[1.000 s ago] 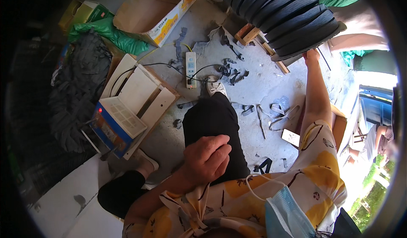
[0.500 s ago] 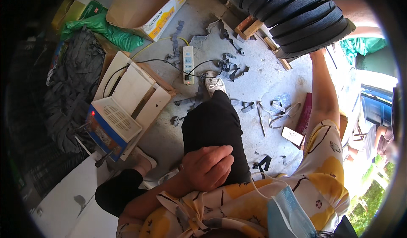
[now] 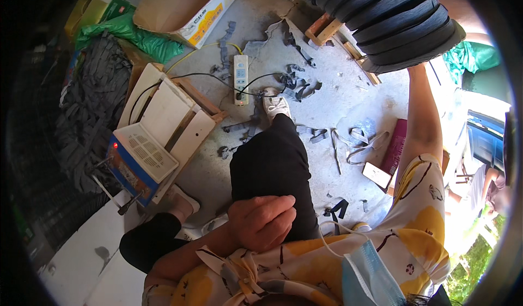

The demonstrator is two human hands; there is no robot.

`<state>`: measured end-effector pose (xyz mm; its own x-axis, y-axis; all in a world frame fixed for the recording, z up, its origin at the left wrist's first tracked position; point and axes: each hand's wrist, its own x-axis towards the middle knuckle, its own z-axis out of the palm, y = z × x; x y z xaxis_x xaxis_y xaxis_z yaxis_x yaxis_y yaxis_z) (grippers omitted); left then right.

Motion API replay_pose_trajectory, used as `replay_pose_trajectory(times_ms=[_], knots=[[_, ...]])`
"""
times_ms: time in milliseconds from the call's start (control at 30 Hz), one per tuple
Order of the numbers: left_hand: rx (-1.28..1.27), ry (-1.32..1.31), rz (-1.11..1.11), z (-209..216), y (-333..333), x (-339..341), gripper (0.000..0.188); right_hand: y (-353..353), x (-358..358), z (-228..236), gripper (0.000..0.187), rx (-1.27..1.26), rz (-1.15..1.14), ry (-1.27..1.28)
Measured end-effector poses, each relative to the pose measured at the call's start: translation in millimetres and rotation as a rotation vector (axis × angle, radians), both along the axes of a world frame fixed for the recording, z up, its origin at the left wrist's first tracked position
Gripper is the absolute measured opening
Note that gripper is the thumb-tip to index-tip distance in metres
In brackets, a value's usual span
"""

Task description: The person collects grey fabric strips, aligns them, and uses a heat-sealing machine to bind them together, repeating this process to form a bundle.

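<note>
My left hand (image 3: 262, 221) rests over my dark-trousered thigh (image 3: 272, 170). Its fingers are curled in, and nothing shows between them. My right arm reaches up to a row of rolled black strap (image 3: 406, 25) at the upper right, its coils side by side. At the lower edge of these rolls my right hand (image 3: 417, 70) goes out of sight, so its fingers are hidden. A light blue face mask (image 3: 373, 273) hangs by its loops low in front of me.
On the left, a blue-and-white machine (image 3: 144, 161) with a red light stands before a heap of grey strap (image 3: 95, 88). A power strip (image 3: 240, 80) with cables lies by my shoe (image 3: 276, 107). Strap scraps (image 3: 299, 85), a carton (image 3: 185, 17) and a phone (image 3: 376, 174) are around.
The black strap rolls and my right arm have shifted slightly to the right. My left hand keeps its curled pose on the thigh. The view has tilted a little.
</note>
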<state>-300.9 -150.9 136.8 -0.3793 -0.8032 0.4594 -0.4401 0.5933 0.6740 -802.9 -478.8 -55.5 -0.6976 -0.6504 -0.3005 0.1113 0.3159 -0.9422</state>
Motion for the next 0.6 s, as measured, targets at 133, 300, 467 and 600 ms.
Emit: replay_pose_trajectory(times_ms=[133,300,467,600], knots=[[0.004,-0.023,0.011,3,-2,-1,0.016,-8,-7,1,0.041,-0.016,0.002,-0.02],[-0.031,-0.039,0.035,5,-4,0,0.016,-6,-9,-24,0.037,-0.068,0.085,-0.016],[-0.015,0.044,0.085,5,3,7,0.014,20,-22,-30,0.039,-0.089,0.257,0.292],[-0.024,0.013,0.132,10,5,10,0.013,49,4,-24,0.052,0.056,0.091,0.183]])
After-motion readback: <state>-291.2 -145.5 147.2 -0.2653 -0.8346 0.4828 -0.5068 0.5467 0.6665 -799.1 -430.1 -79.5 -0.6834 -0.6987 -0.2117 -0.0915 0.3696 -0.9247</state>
